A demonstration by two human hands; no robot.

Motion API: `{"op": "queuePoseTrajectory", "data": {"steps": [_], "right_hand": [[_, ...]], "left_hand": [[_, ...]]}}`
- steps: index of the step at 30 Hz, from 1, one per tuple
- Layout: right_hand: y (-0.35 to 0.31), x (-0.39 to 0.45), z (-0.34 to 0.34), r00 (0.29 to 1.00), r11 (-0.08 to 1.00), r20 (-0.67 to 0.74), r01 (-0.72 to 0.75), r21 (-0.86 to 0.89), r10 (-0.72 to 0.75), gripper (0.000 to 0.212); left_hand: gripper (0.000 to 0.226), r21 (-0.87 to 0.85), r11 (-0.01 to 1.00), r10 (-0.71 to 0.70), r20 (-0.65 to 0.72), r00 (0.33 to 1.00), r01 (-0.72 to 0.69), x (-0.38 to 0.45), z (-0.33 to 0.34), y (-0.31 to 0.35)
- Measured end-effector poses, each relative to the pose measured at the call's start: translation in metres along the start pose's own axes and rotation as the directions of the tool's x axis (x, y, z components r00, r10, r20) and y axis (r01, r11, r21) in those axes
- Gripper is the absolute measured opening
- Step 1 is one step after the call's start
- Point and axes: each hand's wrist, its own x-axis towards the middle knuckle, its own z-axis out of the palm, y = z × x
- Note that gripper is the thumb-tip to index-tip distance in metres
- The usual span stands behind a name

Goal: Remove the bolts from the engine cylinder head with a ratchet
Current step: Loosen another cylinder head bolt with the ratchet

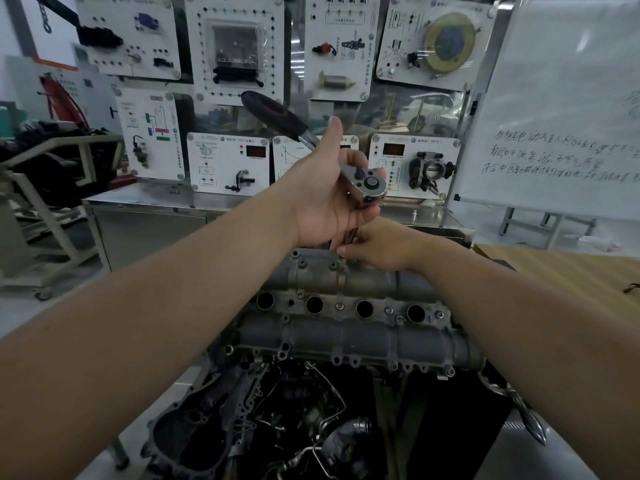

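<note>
a tall display wall of white instrument panels (235, 46) fills the background, each panel carrying mounted car parts and wiring diagrams, and it stands on a steel cabinet (149, 230). to the right leans a large whiteboard (561, 98) with handwritten lines across its middle. a wooden worktop (568, 275) shows at the right edge, past the right forearm.

below the arms sits the grey cast-metal engine cylinder head (346, 306), running from upper left to lower right. four round dark spark plug wells (314, 304) line its middle strip, with small bolts (339, 306) seated between them and along the flanges. darker engine parts, thin pipes and a gasketed housing lie beneath it at the bottom of the view.

the left hand (322, 192) is raised above the far edge of the head and grips the chrome ratchet with a black rubber handle (311, 140) just below its round drive head, fingers curled round the neck. the handle slants up and to the left, well clear of the engine; the drive head faces the camera.

the right hand (377, 247) rests low at the far edge of the cylinder head, directly under the ratchet's head, fingertips pinched together round something thin and dark that runs down from the ratchet. what that piece is cannot be made out, since the fingers cover most of it.
</note>
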Motion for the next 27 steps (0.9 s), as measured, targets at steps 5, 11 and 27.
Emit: {"op": "queuePoseTrajectory", "data": {"steps": [5,11,27], "right_hand": [[0.0029,0.0004,0.0004,1.000,1.000,-0.022,-0.001,-0.013,0.001,0.044],[0.0032,-0.0017,-0.0022,1.000,0.999,-0.019,0.021,0.028,-0.020,0.061],[0.0075,-0.0012,0.0009,0.999,1.000,-0.031,-0.005,0.011,0.005,0.032]], "left_hand": [[0.062,0.008,1.000,0.008,0.025,1.000,-0.009,0.0006,-0.0012,0.0011],[0.063,0.006,1.000,0.017,0.038,0.999,-0.017,0.0030,0.0003,0.0000],[0.063,0.028,0.999,0.022,0.045,0.999,-0.023,-0.0021,0.0023,-0.0029]]}}
